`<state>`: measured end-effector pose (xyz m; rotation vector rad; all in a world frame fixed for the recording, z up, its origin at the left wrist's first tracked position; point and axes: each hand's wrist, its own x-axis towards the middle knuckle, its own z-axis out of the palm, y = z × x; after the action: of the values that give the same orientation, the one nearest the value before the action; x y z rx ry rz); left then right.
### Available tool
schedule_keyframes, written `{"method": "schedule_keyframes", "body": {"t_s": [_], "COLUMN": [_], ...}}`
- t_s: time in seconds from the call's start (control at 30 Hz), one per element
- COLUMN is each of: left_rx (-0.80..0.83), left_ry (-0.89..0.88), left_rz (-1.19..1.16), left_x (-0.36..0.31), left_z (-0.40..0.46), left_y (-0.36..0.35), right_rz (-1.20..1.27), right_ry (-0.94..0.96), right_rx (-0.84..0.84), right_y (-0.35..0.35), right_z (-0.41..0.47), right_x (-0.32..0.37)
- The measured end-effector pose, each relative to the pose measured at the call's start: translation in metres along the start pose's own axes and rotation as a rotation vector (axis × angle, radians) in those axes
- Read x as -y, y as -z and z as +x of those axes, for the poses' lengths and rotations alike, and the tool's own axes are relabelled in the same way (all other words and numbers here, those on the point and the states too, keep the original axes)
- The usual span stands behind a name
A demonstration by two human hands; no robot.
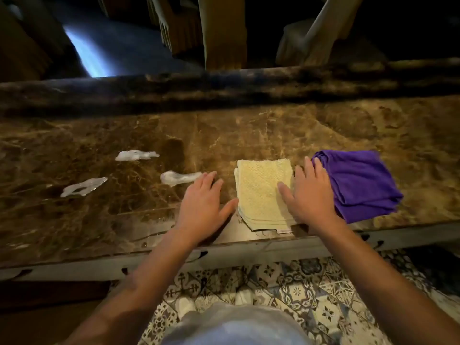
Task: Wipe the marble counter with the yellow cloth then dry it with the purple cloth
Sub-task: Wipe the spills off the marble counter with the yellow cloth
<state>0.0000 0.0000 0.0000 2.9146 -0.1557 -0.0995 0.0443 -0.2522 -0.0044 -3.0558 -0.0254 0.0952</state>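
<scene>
Lying between both flat, spread hands — yellow cloth [263, 192], right hand [310, 195] seemingly touching it.

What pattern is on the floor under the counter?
Ornate patterned tiles, dark blue-grey motifs on white, seen best in the head view.

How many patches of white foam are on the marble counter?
3, all left of the yellow cloth: one farthest back, one nearest the left hand, at its fingertips, one farthest left. None seems hidden.

Dim warm light on the marble counter [273, 125], dark background, a pale glare upper left, wide-angle edge bending.
</scene>
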Motion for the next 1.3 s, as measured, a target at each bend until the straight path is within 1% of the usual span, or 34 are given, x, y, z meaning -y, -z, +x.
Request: {"method": "schedule_keyframes", "body": {"t_s": [0.13,0.2,0.3,0.37,0.43,0.53,0.6,0.67,0.73,0.83,0.93,1.0,1.07,1.17,1.23,1.3], "left_rx": [0.04,-0.003,-0.087,-0.111,-0.066,0.061,0.097,0.102,0.117,0.154,0.186,0.203,0.235,0.242,0.196,0.125], "left_ry": [0.049,0.072,0.099,0.118,0.145,0.192,0.212,0.245,0.297,0.397,0.52,0.561,0.525,0.455,0.413,0.384], "left_rz": [0.033,0.01,-0.016,-0.019,-0.085,-0.179,-0.245,-0.395,-0.633,-1.056,-1.53,-1.796,-1.918,-1.886,-1.915,-1.951], "left_x": [-0.025,-0.03,-0.036,-0.044,-0.049,-0.057,-0.057,-0.054,-0.047,-0.04,-0.035,-0.025,-0.013,-0.001,0.008,0.023], "left_z": [0.03,0.036,0.037,0.039,0.042,0.051,0.054,0.054,0.047,0.033,0.013,0.002,-0.009,-0.021,-0.028,-0.034], "left_y": [-0.016,-0.025,-0.03,-0.032,-0.03,-0.022,-0.019,-0.02,-0.016,-0.001,0.015,0.019,0.02,0.028,0.035,0.043], "right_rz": [-0.059,-0.072,-0.08,-0.079,-0.052,0.057,0.134,0.208,0.295,0.482,0.746,0.94,1.099,1.228,1.303,1.379], "right_ry": [-0.044,-0.055,-0.031,-0.017,-0.024,-0.051,-0.06,-0.066,-0.073,-0.082,-0.058,-0.023,0.022,0.104,0.133,0.149], "right_rx": [0.023,0.016,-0.093,-0.12,-0.09,-0.055,-0.043,-0.02,0.018,0.092,0.123,0.161,0.206,0.25,0.275,0.334], "right_y": [-0.007,-0.011,-0.011,-0.012,-0.011,-0.011,-0.011,-0.009,-0.005,0.006,0.022,0.035,0.05,0.066,0.074,0.074], "right_z": [0.002,0.001,-0.001,-0.002,-0.003,-0.001,0.001,0.0,0.001,0.004,0.003,-0.001,-0.008,-0.017,-0.022,-0.026], "right_x": [0.01,0.012,0.012,0.013,0.016,0.018,0.02,0.019,0.019,0.025,0.035,0.045,0.058,0.08,0.096,0.111]}}
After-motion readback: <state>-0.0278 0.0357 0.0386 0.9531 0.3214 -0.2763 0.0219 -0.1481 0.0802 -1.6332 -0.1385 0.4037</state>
